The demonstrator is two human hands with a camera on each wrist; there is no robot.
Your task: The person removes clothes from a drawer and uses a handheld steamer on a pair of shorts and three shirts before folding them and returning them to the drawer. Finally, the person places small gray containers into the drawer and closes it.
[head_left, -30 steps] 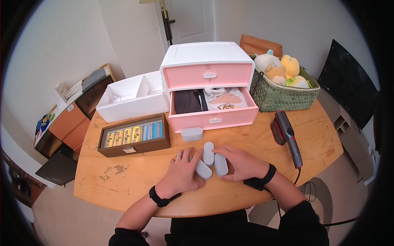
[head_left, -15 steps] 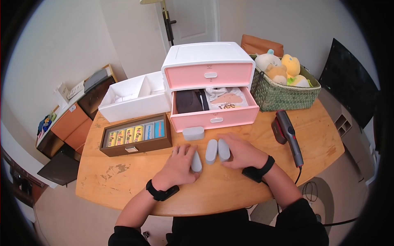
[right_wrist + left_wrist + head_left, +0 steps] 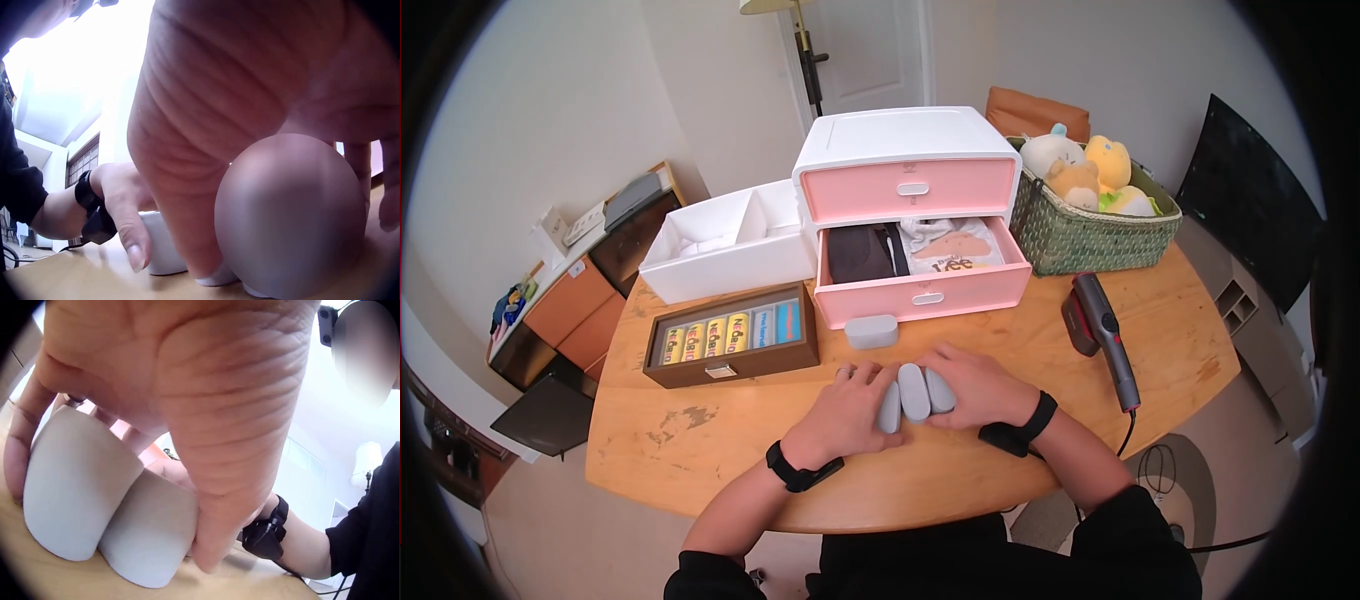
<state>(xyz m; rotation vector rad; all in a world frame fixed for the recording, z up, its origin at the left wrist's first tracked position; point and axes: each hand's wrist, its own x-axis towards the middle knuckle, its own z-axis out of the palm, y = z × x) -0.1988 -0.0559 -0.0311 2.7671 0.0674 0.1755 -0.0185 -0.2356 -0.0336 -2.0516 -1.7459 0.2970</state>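
Three smooth grey oblong cases with rounded ends stand side by side on the table, between my two hands in the head view. My left hand (image 3: 837,415) grips the left case (image 3: 889,412) from its outer side, thumb toward the near edge. My right hand (image 3: 985,388) holds the right case (image 3: 940,393), fingers at the far end and thumb at the near one. The middle case (image 3: 914,392) is squeezed between those two. A fourth grey case (image 3: 871,332) lies apart, just before the drawer. In the right wrist view, a rounded case end (image 3: 290,215) sits under my palm.
Behind stands a white cabinet (image 3: 900,135) with its lower pink drawer (image 3: 880,302) pulled out, clothes inside. A brown lidded box (image 3: 770,362) and white divided bin (image 3: 730,268) stand left. To the right are a basket (image 3: 1090,245) of plush toys and a corded handheld steamer (image 3: 1112,345).
The three cases stood at angles, then my left hand drew the left one away. Now it is back against the middle case, and all three sit pressed together. The fourth case stayed put.
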